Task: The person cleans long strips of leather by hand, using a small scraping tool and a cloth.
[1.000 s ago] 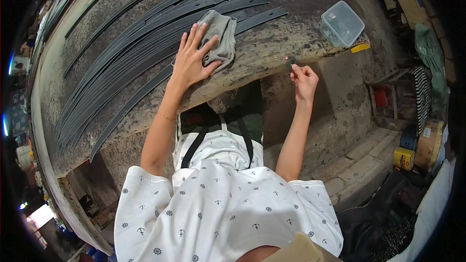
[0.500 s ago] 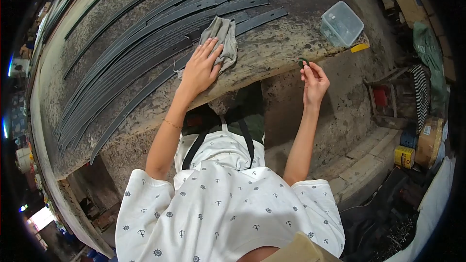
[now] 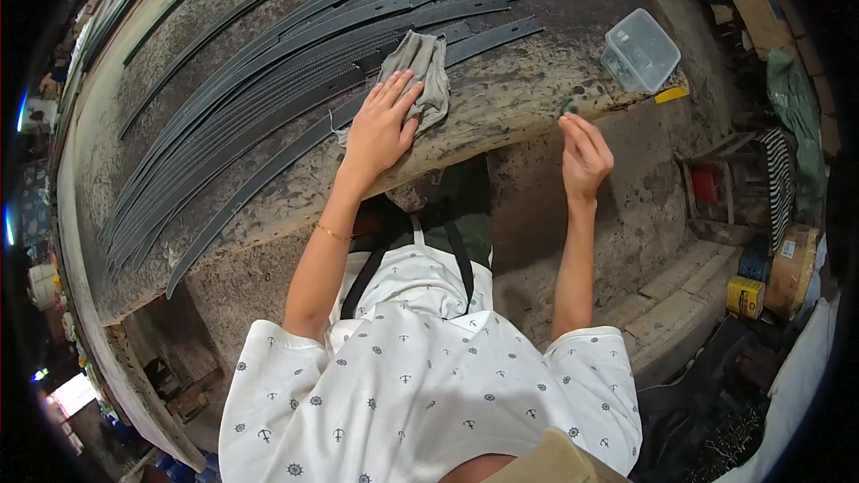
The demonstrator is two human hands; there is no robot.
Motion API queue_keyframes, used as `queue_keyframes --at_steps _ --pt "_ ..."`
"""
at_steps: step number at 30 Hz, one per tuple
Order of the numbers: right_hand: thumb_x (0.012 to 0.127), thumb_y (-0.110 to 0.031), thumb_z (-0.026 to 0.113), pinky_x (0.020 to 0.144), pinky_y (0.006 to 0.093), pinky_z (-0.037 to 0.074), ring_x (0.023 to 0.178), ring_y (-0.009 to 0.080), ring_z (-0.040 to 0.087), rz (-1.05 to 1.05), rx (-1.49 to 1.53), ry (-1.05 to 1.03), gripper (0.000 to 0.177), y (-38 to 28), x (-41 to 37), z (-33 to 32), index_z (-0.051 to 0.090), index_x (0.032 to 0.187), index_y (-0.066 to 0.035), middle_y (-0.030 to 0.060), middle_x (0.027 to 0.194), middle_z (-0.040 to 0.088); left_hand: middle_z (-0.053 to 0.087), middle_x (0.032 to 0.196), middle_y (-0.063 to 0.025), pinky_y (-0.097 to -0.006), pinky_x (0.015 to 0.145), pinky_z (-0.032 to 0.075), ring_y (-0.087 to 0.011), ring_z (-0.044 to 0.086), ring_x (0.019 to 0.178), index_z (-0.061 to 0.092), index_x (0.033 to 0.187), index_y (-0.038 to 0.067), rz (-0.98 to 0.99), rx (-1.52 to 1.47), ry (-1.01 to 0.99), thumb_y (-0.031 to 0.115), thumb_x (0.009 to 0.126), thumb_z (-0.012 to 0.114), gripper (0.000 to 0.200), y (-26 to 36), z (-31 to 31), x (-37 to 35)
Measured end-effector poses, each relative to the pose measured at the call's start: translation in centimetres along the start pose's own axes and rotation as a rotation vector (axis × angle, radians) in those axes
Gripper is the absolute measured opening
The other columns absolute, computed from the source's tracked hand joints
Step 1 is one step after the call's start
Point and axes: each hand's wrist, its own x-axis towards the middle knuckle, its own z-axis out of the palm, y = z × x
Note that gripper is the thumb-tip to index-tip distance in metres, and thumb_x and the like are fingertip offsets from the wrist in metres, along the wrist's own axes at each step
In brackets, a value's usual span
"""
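My left hand [image 3: 380, 130] lies flat on a crumpled grey cloth [image 3: 431, 80], fingers stretched out. The cloth covers part of several long dark strips [image 3: 268, 80], which look like belts with stitched edges and curve across the worn bench. My right hand [image 3: 588, 161] is raised at the bench's front edge, thumb and fingers pinched together. A small dark green piece [image 3: 565, 106] shows at its fingertips, blurred; its kind cannot be made out.
A clear plastic tub [image 3: 644, 49] stands at the bench's right end, beside a yellow piece [image 3: 672, 94]. To the right are a wooden stool [image 3: 716, 179] with striped cloth, a yellow box [image 3: 744, 297] and a cardboard box [image 3: 792, 268]. The bench's front edge [image 3: 483, 145] runs before my body.
My right hand has turned a little, and the green piece now shows beyond the fingertips. The left hand stays on the cloth. The whole view has shifted slightly.
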Motion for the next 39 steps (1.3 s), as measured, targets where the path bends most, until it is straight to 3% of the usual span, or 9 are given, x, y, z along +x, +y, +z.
queue_keyframes --at_steps 2,9,17,21,25,26,30,34,39 --pt "0.079 0.010 0.069 0.069 0.0336 0.058 0.083 0.0262 0.072 0.044 -0.070 -0.253 0.021 0.2 -0.5 0.2 0.075 0.097 0.000 0.0109 0.101 0.074 0.045 0.153 -0.0137 -0.0442 0.118 0.032 -0.0323 0.040 0.143 0.054 0.141 0.009 -0.011 0.004 -0.008 0.015 0.091 0.059 0.051 0.0 -0.1 0.0" --pt "0.084 0.007 0.070 0.065 0.0329 0.058 0.076 0.0226 0.070 0.049 -0.108 -0.214 0.013 -0.2 -1.3 0.6 0.074 0.094 0.000 0.0103 0.100 0.073 0.044 0.153 -0.0171 -0.0452 0.120 0.029 -0.0335 0.038 0.144 0.051 0.141 0.002 -0.097 0.049 0.032 0.013 0.092 0.057 0.050 2.6 1.7 0.0" --pt "0.097 -0.002 0.062 0.056 0.0260 0.051 0.068 0.0123 0.060 0.717 0.202 0.692 0.020 -1.4 -5.8 -4.5 0.064 0.115 0.006 0.0097 0.097 0.067 0.060 0.133 -0.0186 -0.0457 0.110 0.042 -0.0386 0.053 0.128 0.064 0.115 0.002 0.369 -0.480 0.035 -0.003 0.069 0.070 0.048 15.9 11.9 10.1" --pt "0.096 0.002 0.060 0.057 0.0285 0.050 0.068 0.0144 0.056 0.834 0.223 0.896 0.020 -1.4 -9.7 -10.1 0.063 0.116 0.005 0.0123 0.094 0.064 0.067 0.108 -0.0140 -0.0483 0.095 0.047 -0.0359 0.061 0.110 0.068 0.101 0.002 0.369 -0.623 -0.216 0.001 0.071 0.070 0.030 18.5 12.2 16.2" --pt "0.098 0.000 0.057 0.060 0.0283 0.049 0.071 0.0145 0.055 0.925 0.330 0.870 0.022 -1.5 -13.5 -12.5 0.060 0.119 0.002 0.0094 0.092 0.061 0.061 0.091 -0.0086 -0.0500 0.079 0.043 -0.0316 0.056 0.090 0.069 0.093 0.005 0.325 -0.377 0.488 0.009 0.077 0.066 0.017 13.8 8.5 18.8" --pt "0.099 -0.003 0.055 0.064 0.0275 0.048 0.074 0.0144 0.055 0.987 0.376 0.816 0.023 -1.7 -13.6 -12.5 0.058 0.122 0.000 0.0081 0.093 0.060 0.063 0.112 -0.0139 -0.0553 0.094 0.042 -0.0345 0.056 0.111 0.068 0.111 0.008 0.266 -0.217 0.244 0.023 0.083 0.067 0.031 11.3 8.5 19.0" --pt "0.100 -0.007 0.057 0.055 0.0246 0.049 0.067 0.0133 0.058 0.989 0.790 0.607 0.023 0.3 -12.2 -10.5 0.058 0.124 -0.004 0.0077 0.087 0.061 0.037 0.154 -0.0246 -0.0608 0.116 0.026 -0.0402 0.031 0.146 0.047 0.146 0.018 0.353 -0.100 0.241 0.050 0.094 0.058 0.062 4.2 6.8 13.5" --pt "0.101 -0.011 0.058 0.055 0.0219 0.052 0.067 0.0116 0.061 0.979 1.059 0.417 0.025 -0.8 -8.1 -6.5 0.057 0.126 -0.007 0.0083 0.088 0.065 0.048 0.142 -0.0207 -0.0582 0.111 0.034 -0.0382 0.043 0.137 0.056 0.135 0.010 0.248 -0.021 0.266 0.034 0.089 0.069 0.053 -1.1 -3.2 0.0" --pt "0.103 -0.010 0.056 0.057 0.0197 0.050 0.076 0.0101 0.060 0.842 1.143 0.158 0.027 -2.4 -3.8 -0.6 0.055 0.130 -0.004 0.0103 0.099 0.065 0.057 0.129 -0.0158 -0.0459 0.105 0.041 -0.0340 0.053 0.123 0.062 0.128 0.004 -0.361 0.222 0.245 0.019 0.085 0.075 0.047 -11.1 -16.5 -20.2"
